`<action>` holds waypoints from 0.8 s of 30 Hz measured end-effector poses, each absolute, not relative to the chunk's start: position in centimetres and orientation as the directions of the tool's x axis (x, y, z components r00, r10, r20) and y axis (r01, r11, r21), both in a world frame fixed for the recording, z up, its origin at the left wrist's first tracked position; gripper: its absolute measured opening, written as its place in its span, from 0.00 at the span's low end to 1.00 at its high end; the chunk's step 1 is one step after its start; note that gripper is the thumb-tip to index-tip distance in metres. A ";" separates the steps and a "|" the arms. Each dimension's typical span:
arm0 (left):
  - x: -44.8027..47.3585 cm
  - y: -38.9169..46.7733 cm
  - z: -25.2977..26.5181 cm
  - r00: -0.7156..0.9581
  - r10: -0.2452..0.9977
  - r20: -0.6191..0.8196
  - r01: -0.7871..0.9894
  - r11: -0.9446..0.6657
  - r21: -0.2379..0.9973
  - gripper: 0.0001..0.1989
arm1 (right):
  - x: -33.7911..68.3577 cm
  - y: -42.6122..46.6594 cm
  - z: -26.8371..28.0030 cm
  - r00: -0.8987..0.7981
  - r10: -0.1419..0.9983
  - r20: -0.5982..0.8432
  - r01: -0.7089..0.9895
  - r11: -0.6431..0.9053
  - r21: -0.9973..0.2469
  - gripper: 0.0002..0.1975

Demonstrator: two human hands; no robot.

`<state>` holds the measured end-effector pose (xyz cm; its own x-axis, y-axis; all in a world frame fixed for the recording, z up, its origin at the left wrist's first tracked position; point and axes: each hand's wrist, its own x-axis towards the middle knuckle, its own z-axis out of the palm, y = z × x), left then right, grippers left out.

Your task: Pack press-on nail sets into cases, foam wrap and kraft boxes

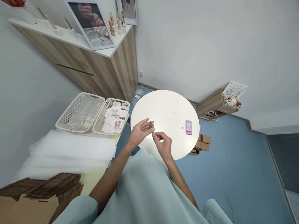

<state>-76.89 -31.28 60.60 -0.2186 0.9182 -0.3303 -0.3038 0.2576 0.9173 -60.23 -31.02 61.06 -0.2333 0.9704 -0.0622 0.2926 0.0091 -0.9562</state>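
Observation:
Over the round white table [173, 109], my two hands meet around a small slim brownish thing [151, 123], shaped like a little tube; its exact kind is too small to make out. My left hand [139, 133] grips it between thumb and fingers, the fingers pointing away from me. Close by on the right, my right hand [163, 143] pinches its pale lower end with thumb and forefinger. A phone [189, 127] with a pinkish screen lies on the right side of the table, and a tiny dark thing [182, 128] lies beside it.
Left of the table stand two white baskets, one with clear plastic packs [85, 109], the other with printed cards [112, 119]. White foam sheets [70, 149] and folded cardboard boxes [42, 196] are nearer me. Small boxes [203, 143] sit right; a wooden cabinet [121, 62] stands behind.

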 end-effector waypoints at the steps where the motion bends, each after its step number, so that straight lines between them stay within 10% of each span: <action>1: -77.0 -31.3 60.6 -0.231 0.917 -0.324 -0.295 0.251 0.922 0.47 | -60.4 -30.9 61.0 -0.224 0.973 -0.046 0.310 0.026 -0.950 0.13; 12: -78.9 -31.8 60.3 -0.368 0.882 -0.296 -0.239 0.218 0.946 0.36 | -59.8 -29.0 61.3 -0.229 0.926 -0.299 0.104 -0.282 -0.954 0.16; 24: -77.8 -32.5 60.4 -0.084 0.905 -0.417 -0.565 0.302 0.768 0.34 | -60.0 -28.7 62.3 -0.533 0.846 -0.021 0.102 0.040 -0.994 0.43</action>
<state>-77.82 -32.49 60.44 -0.0838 0.9049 -0.4172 -0.5649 0.3018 0.7680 -60.01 -28.67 62.35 -0.5326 0.8461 -0.0211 0.1023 0.0397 -0.9940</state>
